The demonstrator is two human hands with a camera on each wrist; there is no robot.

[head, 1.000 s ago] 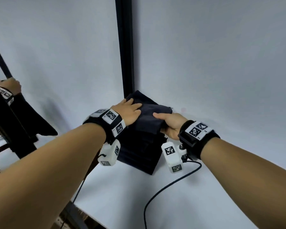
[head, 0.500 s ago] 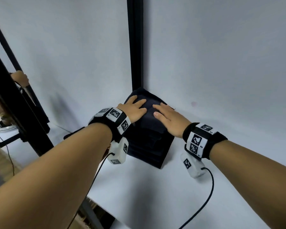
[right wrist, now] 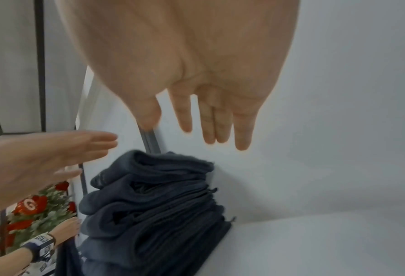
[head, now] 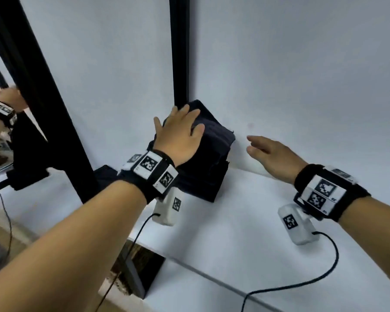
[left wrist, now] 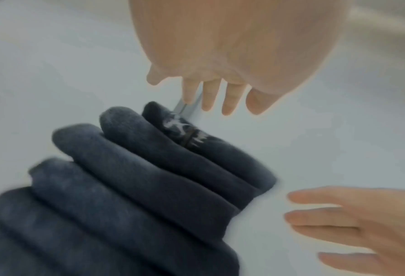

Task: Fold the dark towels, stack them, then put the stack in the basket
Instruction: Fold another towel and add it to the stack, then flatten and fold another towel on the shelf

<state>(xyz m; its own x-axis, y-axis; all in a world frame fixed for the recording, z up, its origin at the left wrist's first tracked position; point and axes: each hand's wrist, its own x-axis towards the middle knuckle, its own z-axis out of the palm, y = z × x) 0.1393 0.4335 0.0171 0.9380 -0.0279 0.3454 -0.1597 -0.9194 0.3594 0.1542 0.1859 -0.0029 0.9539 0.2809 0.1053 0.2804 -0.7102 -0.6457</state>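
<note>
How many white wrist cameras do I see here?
2: the left wrist camera, beside the towel stack; the right wrist camera, over the white table.

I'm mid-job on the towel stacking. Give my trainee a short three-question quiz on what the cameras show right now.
1. True or false: the right hand grips the stack of dark towels.
2. Which hand is over the stack? A) left hand B) right hand C) neither
3. Fill in: the stack sits in the corner, at the foot of a black ____.

Key: 1 false, it is open and clear of the stack. 2 A; contact cannot be confirmed. 3 post.
</note>
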